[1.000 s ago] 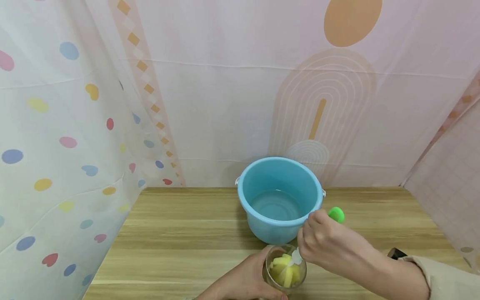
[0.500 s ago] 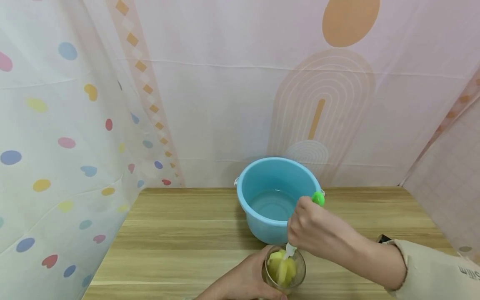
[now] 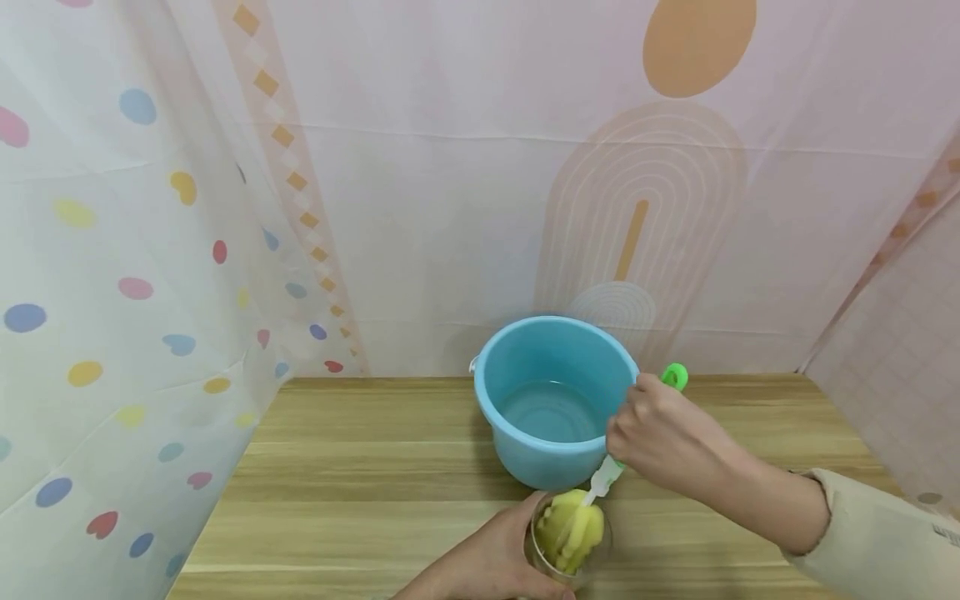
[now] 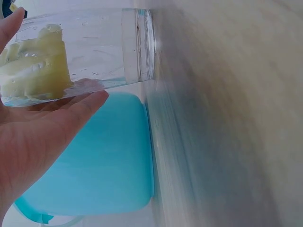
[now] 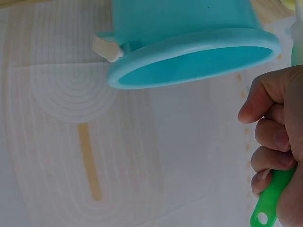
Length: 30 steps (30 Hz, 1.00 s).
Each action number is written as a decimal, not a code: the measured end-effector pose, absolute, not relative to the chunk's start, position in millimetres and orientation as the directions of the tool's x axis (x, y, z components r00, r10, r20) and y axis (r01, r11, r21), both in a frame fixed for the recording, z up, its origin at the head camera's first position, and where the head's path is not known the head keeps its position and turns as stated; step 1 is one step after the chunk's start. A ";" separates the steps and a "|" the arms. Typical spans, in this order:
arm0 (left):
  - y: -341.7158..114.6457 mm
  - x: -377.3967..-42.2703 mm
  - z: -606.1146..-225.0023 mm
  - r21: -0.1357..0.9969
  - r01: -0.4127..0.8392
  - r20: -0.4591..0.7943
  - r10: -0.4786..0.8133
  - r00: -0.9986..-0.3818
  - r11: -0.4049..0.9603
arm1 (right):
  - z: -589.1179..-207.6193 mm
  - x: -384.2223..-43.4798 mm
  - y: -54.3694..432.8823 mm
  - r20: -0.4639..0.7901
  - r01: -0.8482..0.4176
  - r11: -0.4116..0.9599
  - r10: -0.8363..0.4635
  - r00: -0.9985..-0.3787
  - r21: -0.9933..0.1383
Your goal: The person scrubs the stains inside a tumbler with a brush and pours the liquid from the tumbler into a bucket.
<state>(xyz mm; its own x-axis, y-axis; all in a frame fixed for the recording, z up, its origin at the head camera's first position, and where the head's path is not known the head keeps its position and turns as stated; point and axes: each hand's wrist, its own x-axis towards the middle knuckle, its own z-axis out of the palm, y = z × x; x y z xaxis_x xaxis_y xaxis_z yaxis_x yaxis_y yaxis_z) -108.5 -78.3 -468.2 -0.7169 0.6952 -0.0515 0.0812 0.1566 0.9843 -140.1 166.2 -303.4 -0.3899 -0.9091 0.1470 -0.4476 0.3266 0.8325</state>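
The grip of the right hand was curled fully round the brush, while the left hand clasped the glass, which could perhaps tip if pushed too strongly

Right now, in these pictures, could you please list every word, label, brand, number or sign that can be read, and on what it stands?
Readable text: none.
Right sleeve: dark print at the picture's edge, cut off and too small to read.
Bucket, glass and green handle: no lettering that I can see.
Curtain: only printed patterns.
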 end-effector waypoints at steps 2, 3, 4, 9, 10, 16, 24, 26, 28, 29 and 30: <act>-78.2 -108.8 -467.9 0.989 0.054 -0.061 0.701 -0.711 0.141 | -304.2 -139.5 170.8 0.155 -0.463 0.339 -0.908 -0.391 0.819; -78.2 -109.0 -467.8 0.989 0.050 -0.063 0.702 -0.709 0.139 | -304.4 -138.8 173.0 0.162 -0.470 0.346 -0.908 -0.387 0.812; -78.3 -109.1 -467.9 0.989 0.050 -0.064 0.702 -0.709 0.141 | -304.3 -137.9 175.0 0.169 -0.475 0.351 -0.908 -0.384 0.807; -78.0 -109.6 -467.8 0.987 0.054 -0.070 0.698 -0.713 0.154 | -303.3 -131.6 183.3 0.218 -0.491 0.382 -0.908 -0.359 0.782; -77.9 -109.7 -467.9 0.986 0.056 -0.069 0.697 -0.714 0.155 | -302.9 -130.2 184.2 0.226 -0.494 0.387 -0.907 -0.355 0.779; -79.0 -109.8 -468.9 0.988 0.053 -0.066 0.697 -0.714 0.148 | -298.8 -121.5 183.9 0.243 -0.490 0.385 -0.913 -0.328 0.783; -79.3 -109.3 -469.8 0.994 0.059 -0.023 0.716 -0.697 0.090 | -292.6 -113.8 177.4 0.239 -0.458 0.341 -0.934 -0.268 0.821; -79.1 -109.6 -470.5 0.994 0.071 -0.015 0.717 -0.696 0.089 | -291.0 -112.8 176.0 0.238 -0.451 0.333 -0.937 -0.255 0.828; -78.9 -110.1 -470.9 0.994 0.072 -0.012 0.718 -0.696 0.087 | -288.8 -111.9 174.4 0.228 -0.439 0.317 -0.942 -0.245 0.841; -78.8 -110.2 -471.0 0.994 0.067 -0.014 0.719 -0.695 0.085 | -287.4 -111.5 173.4 0.220 -0.433 0.308 -0.945 -0.242 0.847; -78.8 -110.6 -470.9 0.994 0.063 -0.017 0.719 -0.695 0.084 | -286.0 -111.2 172.3 0.212 -0.428 0.299 -0.947 -0.241 0.853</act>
<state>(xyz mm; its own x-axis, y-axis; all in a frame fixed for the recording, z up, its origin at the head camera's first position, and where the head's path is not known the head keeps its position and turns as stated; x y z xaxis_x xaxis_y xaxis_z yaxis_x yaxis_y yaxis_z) -110.6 -78.8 -470.9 -0.6951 0.7187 -0.0171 0.0625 0.0841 0.9945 -111.2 172.3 -286.0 -0.2406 -0.9473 0.2116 -0.4281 0.2992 0.8528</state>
